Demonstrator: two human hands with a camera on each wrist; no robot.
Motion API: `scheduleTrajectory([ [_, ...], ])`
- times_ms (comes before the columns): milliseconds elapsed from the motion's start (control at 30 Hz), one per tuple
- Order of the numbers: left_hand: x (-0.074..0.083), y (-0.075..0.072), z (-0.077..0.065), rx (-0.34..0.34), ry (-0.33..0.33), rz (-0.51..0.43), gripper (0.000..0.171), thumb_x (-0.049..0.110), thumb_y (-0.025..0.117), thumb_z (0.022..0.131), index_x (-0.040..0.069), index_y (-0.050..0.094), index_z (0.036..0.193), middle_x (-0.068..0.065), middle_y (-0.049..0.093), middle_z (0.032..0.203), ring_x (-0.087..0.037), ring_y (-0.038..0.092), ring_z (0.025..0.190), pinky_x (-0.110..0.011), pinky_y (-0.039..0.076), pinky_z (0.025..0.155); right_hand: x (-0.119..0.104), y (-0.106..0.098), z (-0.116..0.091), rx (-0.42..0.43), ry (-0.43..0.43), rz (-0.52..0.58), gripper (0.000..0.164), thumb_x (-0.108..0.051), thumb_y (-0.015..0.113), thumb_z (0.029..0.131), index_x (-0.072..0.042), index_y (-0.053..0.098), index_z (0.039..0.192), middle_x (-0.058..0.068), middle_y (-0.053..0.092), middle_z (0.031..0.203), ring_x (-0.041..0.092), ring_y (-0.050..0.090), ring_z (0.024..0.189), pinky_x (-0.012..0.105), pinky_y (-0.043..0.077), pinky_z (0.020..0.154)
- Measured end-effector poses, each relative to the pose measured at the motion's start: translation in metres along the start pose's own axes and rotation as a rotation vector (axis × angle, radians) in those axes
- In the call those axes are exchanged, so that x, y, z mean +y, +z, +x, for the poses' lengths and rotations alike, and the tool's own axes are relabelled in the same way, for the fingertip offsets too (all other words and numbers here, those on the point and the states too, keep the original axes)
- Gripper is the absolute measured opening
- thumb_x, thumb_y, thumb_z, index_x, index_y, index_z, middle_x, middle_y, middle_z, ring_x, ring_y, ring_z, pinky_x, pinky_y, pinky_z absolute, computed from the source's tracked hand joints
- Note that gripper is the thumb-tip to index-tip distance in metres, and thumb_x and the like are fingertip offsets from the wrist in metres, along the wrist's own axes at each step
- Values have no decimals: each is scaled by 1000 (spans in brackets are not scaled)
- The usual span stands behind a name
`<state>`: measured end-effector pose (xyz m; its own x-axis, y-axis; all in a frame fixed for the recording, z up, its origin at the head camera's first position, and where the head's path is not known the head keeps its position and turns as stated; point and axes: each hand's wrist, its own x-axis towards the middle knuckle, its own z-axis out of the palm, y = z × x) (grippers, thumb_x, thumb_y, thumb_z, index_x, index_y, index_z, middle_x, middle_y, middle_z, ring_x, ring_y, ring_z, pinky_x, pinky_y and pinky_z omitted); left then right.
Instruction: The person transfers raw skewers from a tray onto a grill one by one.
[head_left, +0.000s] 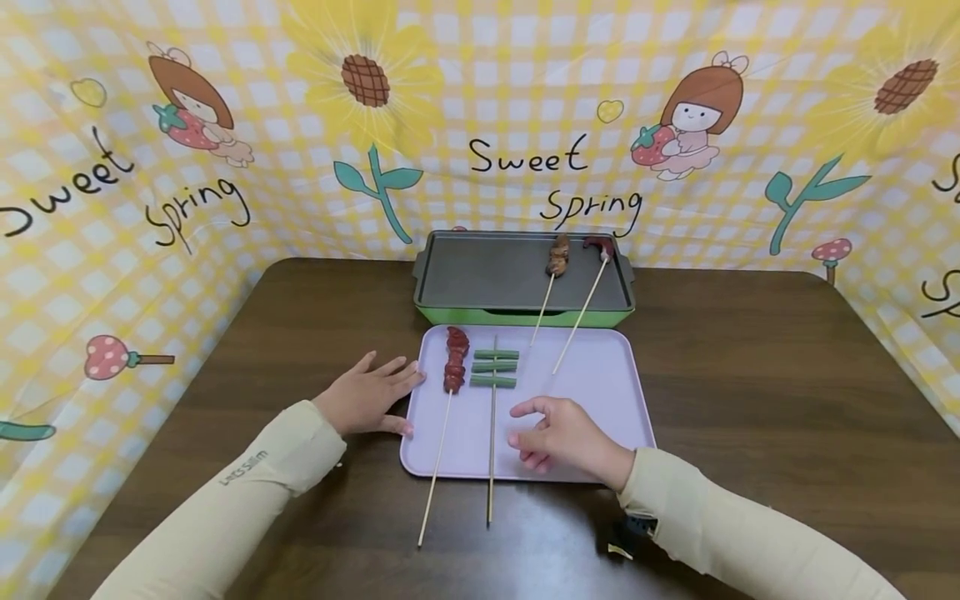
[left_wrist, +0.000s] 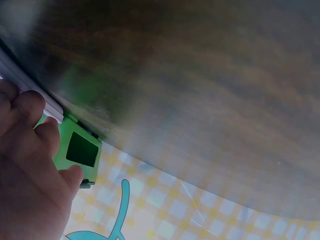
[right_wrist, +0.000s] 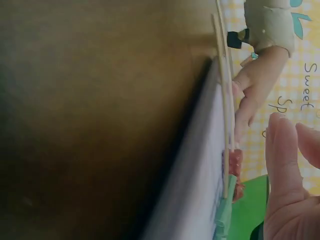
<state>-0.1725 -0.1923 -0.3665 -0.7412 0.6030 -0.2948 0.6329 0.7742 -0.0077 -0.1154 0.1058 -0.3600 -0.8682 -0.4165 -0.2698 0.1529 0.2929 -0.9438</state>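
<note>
A lilac tray (head_left: 600, 392) lies on the table. My left hand (head_left: 366, 397) rests at its left edge, fingers spread, fingertips at the rim. Over the tray's front right part is my right hand (head_left: 566, 437), thumb and index finger apart, nothing between them. Just left of it lies a skewer of green vegetable sticks (head_left: 495, 367). Further left is a skewer of dark red meat pieces (head_left: 454, 362). Both bamboo sticks reach past the tray's front edge. In the right wrist view, the green sticks (right_wrist: 225, 212) appear beside the right hand's fingers (right_wrist: 285, 160).
Behind the tray stands a green grill with a dark flat plate (head_left: 480, 275). A brown meat skewer (head_left: 557, 257) and a dark red curled skewer (head_left: 603, 248) lie on its right side, sticks reaching over the tray. A yellow checked cloth (head_left: 495, 83) hangs behind the brown table (head_left: 735, 375).
</note>
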Motion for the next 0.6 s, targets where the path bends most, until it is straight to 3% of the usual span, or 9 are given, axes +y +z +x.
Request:
scheduleTrajectory([
  [300,1,-3,1,-17,-7,3,83,56,58,86,2,39,145,-18,36,149,-36,28,140,-63,15,109,8,5,-7,-7,75,137,35,0,67,84,11,54,116,6,63,63,10,59,50,24,50,48],
  [600,1,-2,1,-26,-12,-14,83,56,58,86,2,38,146,-18,35,150,-36,26,140,-63,14,109,11,5,-8,-57,117,161,22,-2,64,86,14,63,101,5,64,63,8,60,50,20,49,46],
])
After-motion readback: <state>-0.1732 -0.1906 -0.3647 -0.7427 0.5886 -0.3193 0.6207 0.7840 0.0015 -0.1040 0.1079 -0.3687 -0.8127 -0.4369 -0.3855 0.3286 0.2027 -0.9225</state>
